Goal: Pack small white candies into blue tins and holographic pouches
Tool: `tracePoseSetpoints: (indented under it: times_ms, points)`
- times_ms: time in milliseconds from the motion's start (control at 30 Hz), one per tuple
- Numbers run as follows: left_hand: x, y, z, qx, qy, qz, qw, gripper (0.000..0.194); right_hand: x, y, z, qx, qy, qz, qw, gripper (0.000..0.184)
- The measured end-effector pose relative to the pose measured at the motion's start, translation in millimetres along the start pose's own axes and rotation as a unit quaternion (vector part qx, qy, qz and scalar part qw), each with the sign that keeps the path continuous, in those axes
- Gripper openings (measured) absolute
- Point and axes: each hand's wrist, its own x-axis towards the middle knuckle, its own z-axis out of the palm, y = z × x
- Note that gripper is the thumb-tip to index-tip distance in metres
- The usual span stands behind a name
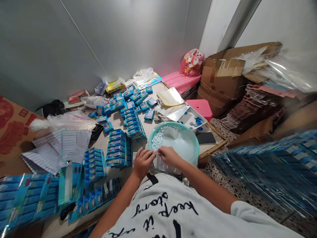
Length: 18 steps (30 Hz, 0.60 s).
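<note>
Teal basin [197, 146] — white beads [158, 139], clear plastic [182, 144] inside

Anything between the bare left hand [143, 160] and bare right hand [170, 156] at six o'clock is too small to tell, and plastic-wrapped stacked blue packs [277, 162] at four are blurred and edge-cropped.
</note>
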Motion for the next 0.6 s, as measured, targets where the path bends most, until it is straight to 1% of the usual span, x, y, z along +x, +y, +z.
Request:
tracePoseSetpoints:
  times_ms: [100,200,267,333,400,433,500,567,600]
  points:
    - [-2.4,0.5,-3.5,0.003,0.021,0.034,0.999,0.031,-4.1,-9.5,-14.6,0.015,0.020,-0.002,1.000,0.019]
    - [-8.8,2.4,-4.1,-0.001,0.031,0.060,0.998,0.039,-6.3,-13.4,-23.5,0.025,0.034,-0.003,0.999,0.019]
    - [-12.9,4.4,-3.7,-0.050,0.016,0.059,0.997,0.036,-4.0,-9.3,-25.4,0.031,0.046,0.004,0.998,0.018]
    - [-16.0,6.9,-3.7,-0.173,-0.018,0.021,0.985,0.023,0.7,1.2,-25.3,0.031,0.063,0.026,0.997,0.018]
    - [-18.2,10.0,-5.1,-0.297,-0.036,-0.046,0.953,0.011,5.1,16.1,-24.5,0.021,0.080,0.062,0.995,0.019]
    - [-19.1,11.5,-6.8,-0.334,-0.028,-0.085,0.938,0.011,6.3,23.7,-24.2,0.012,0.086,0.084,0.993,0.019]
    - [-20.2,13.6,-13.0,-0.351,0.018,-0.160,0.922,0.016,5.7,35.5,-24.2,-0.016,0.098,0.126,0.987,0.019]
    - [-20.1,14.2,-23.8,-0.341,0.072,-0.220,0.911,0.015,1.9,37.8,-25.4,-0.047,0.110,0.149,0.982,0.022]
    - [-19.5,13.9,-30.9,-0.341,0.093,-0.242,0.904,0.015,-0.5,34.2,-26.7,-0.060,0.117,0.145,0.981,0.025]
